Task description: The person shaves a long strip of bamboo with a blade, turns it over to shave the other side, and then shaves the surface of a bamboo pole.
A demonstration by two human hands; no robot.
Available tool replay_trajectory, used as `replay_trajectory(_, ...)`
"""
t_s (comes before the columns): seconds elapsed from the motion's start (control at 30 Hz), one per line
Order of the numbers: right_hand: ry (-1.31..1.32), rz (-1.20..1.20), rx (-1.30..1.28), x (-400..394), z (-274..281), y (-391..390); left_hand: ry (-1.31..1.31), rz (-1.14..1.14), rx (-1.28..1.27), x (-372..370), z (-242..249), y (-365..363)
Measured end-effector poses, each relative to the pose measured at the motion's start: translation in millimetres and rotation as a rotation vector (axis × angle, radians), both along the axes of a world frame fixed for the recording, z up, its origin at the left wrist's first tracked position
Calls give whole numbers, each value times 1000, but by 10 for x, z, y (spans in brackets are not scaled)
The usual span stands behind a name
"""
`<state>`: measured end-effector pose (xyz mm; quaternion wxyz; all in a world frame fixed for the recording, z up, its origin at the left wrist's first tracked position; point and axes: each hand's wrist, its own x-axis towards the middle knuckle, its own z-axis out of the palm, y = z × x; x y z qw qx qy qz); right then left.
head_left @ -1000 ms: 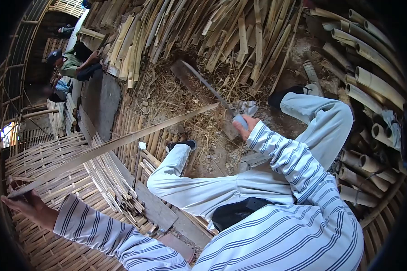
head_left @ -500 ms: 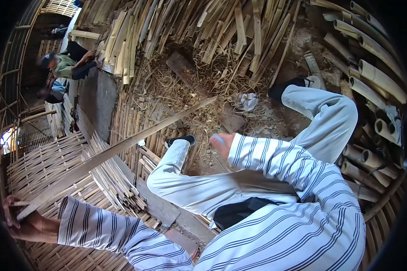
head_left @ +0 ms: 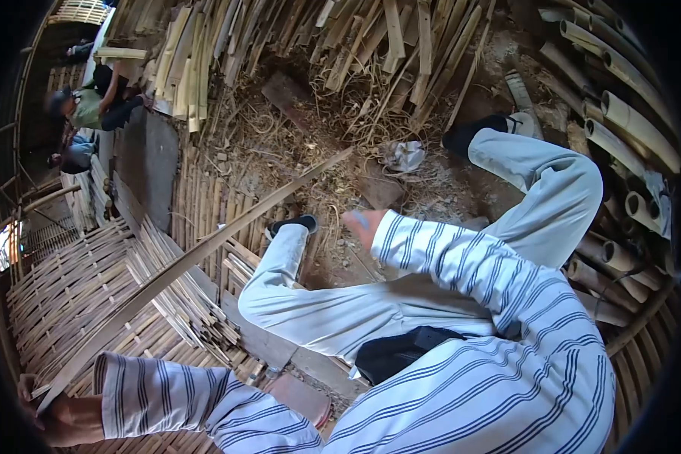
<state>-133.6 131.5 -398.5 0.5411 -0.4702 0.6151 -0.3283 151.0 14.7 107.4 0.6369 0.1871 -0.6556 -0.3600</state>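
Note:
My left hand [head_left: 69, 421], at the lower left edge, is closed around one end of a long, flat bamboo slat [head_left: 181, 265]. The slat slants up across the view, its far tip above the shavings on the ground. In front of my body, my right hand [head_left: 365, 227] is curled, with a small bluish-grey patch by the thumb. Its fingers are mostly hidden, and I cannot make out what they hold. This hand is below the slat's tip and apart from it in the picture. A crumpled clear plastic bag [head_left: 403, 157] lies beyond my right hand.
Split bamboo strips [head_left: 356, 45] are heaped at the top, and bamboo poles [head_left: 620, 144] are stacked on the right. A bundle of thin strips [head_left: 178, 299] rests on a woven bamboo panel [head_left: 60, 295] at left. Another person [head_left: 91, 108] sits at upper left.
The whole view has shifted slightly. My left hand is lower in the frame and the slat runs more steeply. My right hand keeps about the same pose. The other person's arm has moved.

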Motion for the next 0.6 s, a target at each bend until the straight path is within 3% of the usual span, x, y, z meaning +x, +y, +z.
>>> replay_trajectory(0.07, -20, 306, 243, -238, 706, -111, 10, 35, -24, 29, -34, -28)
replay_trajectory(0.17, -59, 262, 180, -202, 514, -100, 3, 106, -60, 26, -67, -63)
replay_trajectory(0.2, -69, 27, 31, -26, 62, -23, 0, 126, -69, 13, -86, -72)
replay_trajectory(0.23, 42, 97, 64, -47, -284, -119, -1, 154, -81, 7, -109, -70)
replay_trajectory(0.27, 190, 141, 503, -138, -527, -241, -3, 180, -96, -7, -136, -67)
replay_trajectory(0.3, 213, 146, 619, -232, -766, -271, 0, 199, -109, -24, -184, -55)
replay_trajectory(0.33, 264, 111, 514, -217, -1138, -217, 4, 232, -133, -43, -221, -38)
replay_trajectory(0.4, 191, 124, 567, -230, -872, -307, 11, 274, -149, -61, -273, -41)
replay_trajectory(0.6, 125, 262, 347, -192, -56, -276, 7, 394, -164, 25, -294, -58)
